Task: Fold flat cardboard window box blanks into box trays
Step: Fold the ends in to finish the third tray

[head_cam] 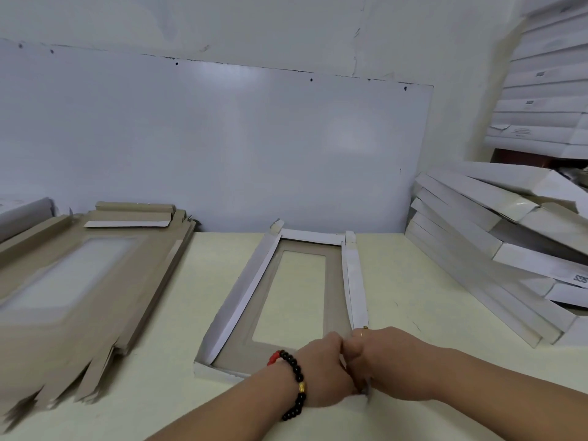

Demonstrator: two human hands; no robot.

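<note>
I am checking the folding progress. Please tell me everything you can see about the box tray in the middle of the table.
The box tray lies flat on the pale table, between the blank stack and the finished boxes. Its brown cardboard base has a long rectangular window. White side walls stand folded up along left, far and right edges. The left hand and right hand meet at its near right corner, apparently folding it.

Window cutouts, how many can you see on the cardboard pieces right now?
2. One in the half-folded tray at the table's middle, one in the top blank of the flat stack at left. Blanks beneath likely hide more.
</note>
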